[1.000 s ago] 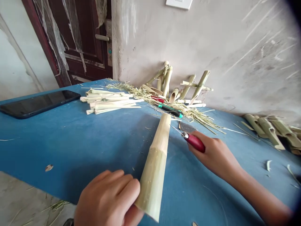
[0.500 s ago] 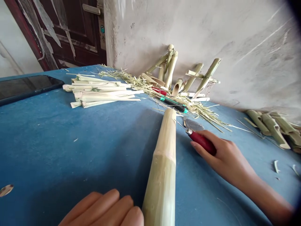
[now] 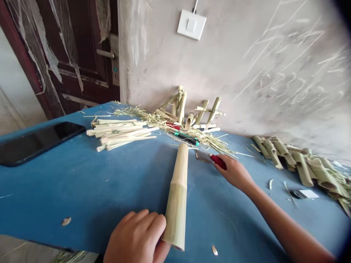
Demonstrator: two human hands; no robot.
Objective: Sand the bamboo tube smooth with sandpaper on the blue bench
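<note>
A pale bamboo tube (image 3: pixel 177 193), with one joint ring along it, lies lengthwise before me on the blue tabletop (image 3: pixel 131 175). My left hand (image 3: pixel 137 235) is closed around its near end, the thumb tucked beneath. To the right of the tube's far end, my right hand (image 3: pixel 233 171) grips a red-handled tool (image 3: pixel 219 162) low over the table. A flat grey blade (image 3: pixel 203 156) shows at the tool's front; whether it belongs to the handle I cannot tell. Just beyond the tube lies a black and green tool (image 3: pixel 186 137) among the shavings.
Split bamboo strips (image 3: pixel 123 133) lie at the left, near a black phone (image 3: pixel 41 142). Bamboo shavings (image 3: pixel 148 115) and small bamboo constructions (image 3: pixel 181 106) line the wall. Cut bamboo pieces (image 3: pixel 301 168) are heaped at the right, near a small black and white object (image 3: pixel 304 194).
The view has pulled back and tilted up, bringing the tube's near end and a wall switch into sight. Both hands keep their grips; the tool stays beside the tube's far end.
</note>
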